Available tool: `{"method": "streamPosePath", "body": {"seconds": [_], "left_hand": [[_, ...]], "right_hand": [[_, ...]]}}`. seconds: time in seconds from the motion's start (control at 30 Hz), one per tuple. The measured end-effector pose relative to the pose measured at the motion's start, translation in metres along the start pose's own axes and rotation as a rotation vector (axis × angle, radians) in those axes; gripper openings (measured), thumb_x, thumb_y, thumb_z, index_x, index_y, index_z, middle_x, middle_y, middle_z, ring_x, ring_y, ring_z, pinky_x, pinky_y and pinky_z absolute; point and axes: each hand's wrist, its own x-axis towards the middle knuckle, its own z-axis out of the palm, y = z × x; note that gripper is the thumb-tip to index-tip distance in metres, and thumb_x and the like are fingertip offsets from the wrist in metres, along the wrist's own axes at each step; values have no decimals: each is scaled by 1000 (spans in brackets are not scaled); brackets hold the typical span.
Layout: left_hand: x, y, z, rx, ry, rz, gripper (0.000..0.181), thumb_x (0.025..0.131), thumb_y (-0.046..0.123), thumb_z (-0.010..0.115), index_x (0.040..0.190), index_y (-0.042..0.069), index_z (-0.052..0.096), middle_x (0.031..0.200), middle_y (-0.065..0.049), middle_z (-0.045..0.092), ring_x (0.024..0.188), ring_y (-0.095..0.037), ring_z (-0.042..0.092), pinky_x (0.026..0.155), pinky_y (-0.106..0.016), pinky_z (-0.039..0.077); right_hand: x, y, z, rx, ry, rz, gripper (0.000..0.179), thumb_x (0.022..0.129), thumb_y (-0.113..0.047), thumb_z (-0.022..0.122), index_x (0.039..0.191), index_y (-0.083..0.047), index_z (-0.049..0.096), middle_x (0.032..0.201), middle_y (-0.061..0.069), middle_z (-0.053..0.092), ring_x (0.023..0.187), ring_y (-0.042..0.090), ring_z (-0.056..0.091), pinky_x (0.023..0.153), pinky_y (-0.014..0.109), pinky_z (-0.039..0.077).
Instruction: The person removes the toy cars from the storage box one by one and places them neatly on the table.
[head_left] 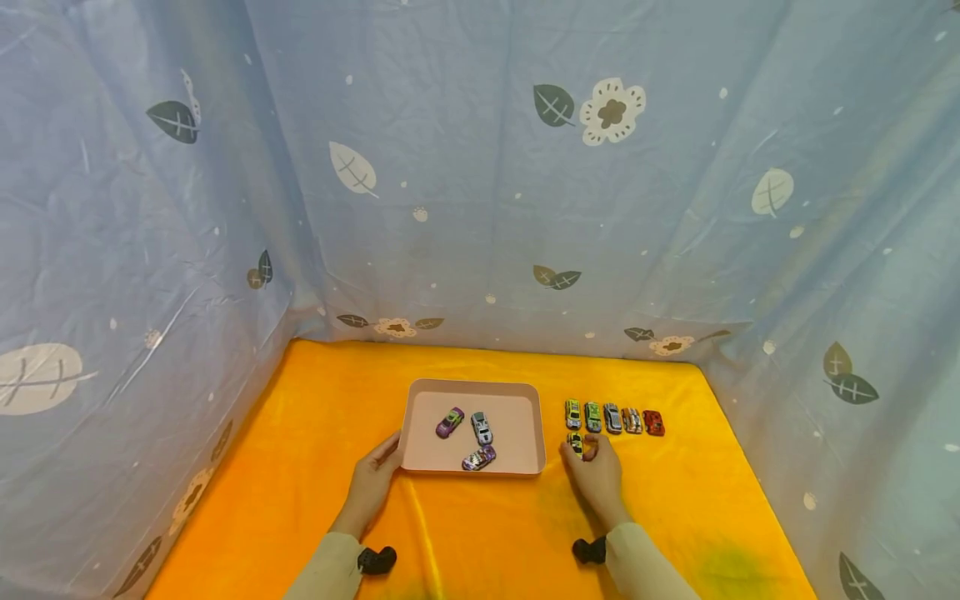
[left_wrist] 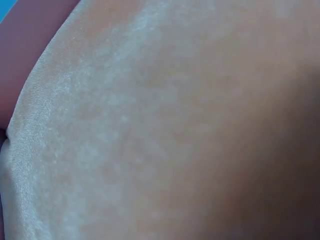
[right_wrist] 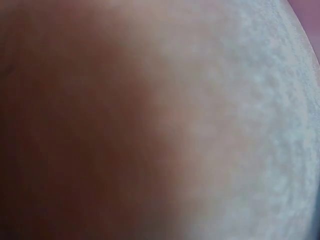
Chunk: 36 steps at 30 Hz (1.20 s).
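Observation:
A yellow and black toy car (head_left: 575, 444) is pinched between the thumb and fingers of my right hand (head_left: 597, 479), just in front of the leftmost car of a row. My left hand (head_left: 371, 483) rests against the left side of a shallow pink tray (head_left: 472, 386), fingers fairly straight. Inside the tray lie a purple and green toy car (head_left: 450, 422), a white toy car (head_left: 482, 428) and a purple patterned toy car (head_left: 478, 457). Both wrist views are filled by a blurred, pale, fuzzy surface, and neither hand's fingers can be made out there.
Right of the tray stands a row of toy cars: yellow-green (head_left: 573, 414), green (head_left: 593, 417), silver-grey (head_left: 612, 418), white and orange (head_left: 632, 421) and red (head_left: 654, 422). An orange-yellow cloth (head_left: 480, 542) covers the table. Pale blue patterned curtains (head_left: 465, 167) hang behind and at both sides.

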Motion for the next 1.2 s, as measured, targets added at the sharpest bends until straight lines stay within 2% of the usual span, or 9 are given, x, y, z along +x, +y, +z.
{"method": "streamPosePath", "body": {"seconds": [0.2,0.47,0.7,0.77,1.0,1.2], "left_hand": [[-1,1,1,5,3,-6,44,99,28,58,142,22,52,143,1,49,137,-21,36,108,-41,36],[-3,0,-1,28,6,-21,44,98,30,58,142,25,52,141,6,50,138,-17,34,109,-40,35],[-2,3,0,3,-4,-26,44,99,28,58,142,23,51,141,6,51,137,-16,35,109,-38,36],[-1,3,0,2,-4,-34,44,99,29,58,142,25,51,141,8,50,137,-16,34,109,-38,36],[2,1,0,-16,0,-23,44,98,28,58,142,25,52,142,6,50,137,-17,35,107,-38,38],[2,-4,1,-23,16,-2,44,97,28,59,141,21,54,141,2,51,137,-21,36,106,-40,39]], "right_hand": [[0,1,-3,41,-34,11,53,79,-40,79,112,-6,58,80,7,51,70,20,47,65,32,42],[-2,-2,-4,71,-22,47,57,80,-42,78,117,-5,55,82,8,51,70,20,48,66,30,42],[3,-9,-15,185,-72,116,60,85,-45,72,124,-5,50,89,9,48,74,20,45,61,24,41],[3,-14,-17,203,-86,111,61,87,-47,69,125,-4,49,92,10,49,76,20,46,61,24,42],[1,-51,-8,259,-133,1,62,86,-43,71,127,-3,49,95,12,52,78,21,46,64,24,43],[-4,-82,9,203,-166,-113,58,86,-41,73,126,-4,55,100,13,56,83,22,48,69,31,44]]}}
